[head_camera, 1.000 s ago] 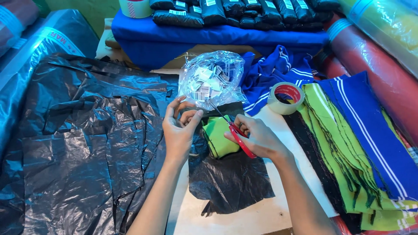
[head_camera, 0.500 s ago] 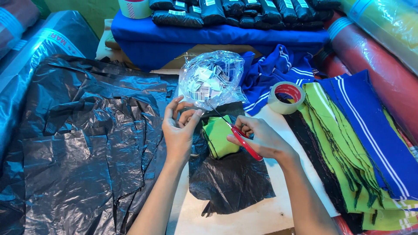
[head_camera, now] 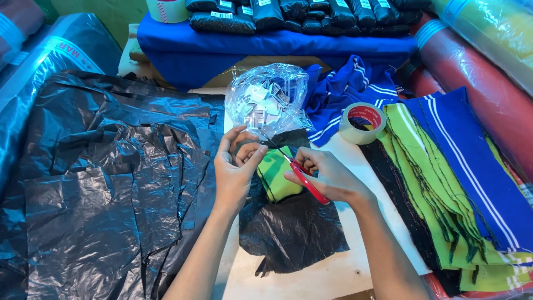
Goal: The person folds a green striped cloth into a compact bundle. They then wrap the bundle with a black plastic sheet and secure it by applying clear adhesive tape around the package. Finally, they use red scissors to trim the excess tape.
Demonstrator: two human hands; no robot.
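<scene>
Both forearms are bare, with no sleeves in view. The left hand [head_camera: 236, 166] and right hand [head_camera: 327, 178] are ungloved, slim-fingered, with short nails.

Bright, even overhead light; glare on black plastic sheets [head_camera: 111, 183]; sharp focus.

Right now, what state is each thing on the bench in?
Left hand: pinching something small.
Right hand: gripping red-handled scissors, blades toward left hand.
Green folded cloth: on black plastic bag.
Clear plastic bag of tags: bunched, full.
Roll of clear tape: lying flat.
</scene>
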